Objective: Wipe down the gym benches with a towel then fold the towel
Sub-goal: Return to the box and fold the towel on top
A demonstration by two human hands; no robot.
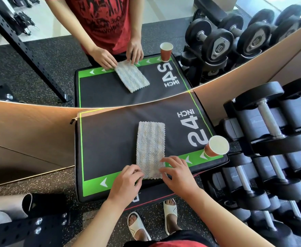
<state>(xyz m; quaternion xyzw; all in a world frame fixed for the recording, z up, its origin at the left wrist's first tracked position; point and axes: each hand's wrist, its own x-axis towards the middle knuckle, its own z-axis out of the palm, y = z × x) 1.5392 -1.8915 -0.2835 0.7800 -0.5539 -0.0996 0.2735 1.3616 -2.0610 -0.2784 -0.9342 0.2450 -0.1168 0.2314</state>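
Observation:
A pale woven towel [150,146] lies folded into a long strip on a black padded box [108,139] with a green border and "24 INCH" lettering. My left hand [126,182] pinches the strip's near left corner. The fingers of my right hand [177,172] hold its near right corner. The far end of the towel lies flat and free.
A brown paper cup [216,146] stands on the box's right near corner. A rack of black dumbbells [270,145] fills the right side. A wall mirror [110,50] just behind the box reflects the scene. A black perforated steel frame [30,227] sits at lower left.

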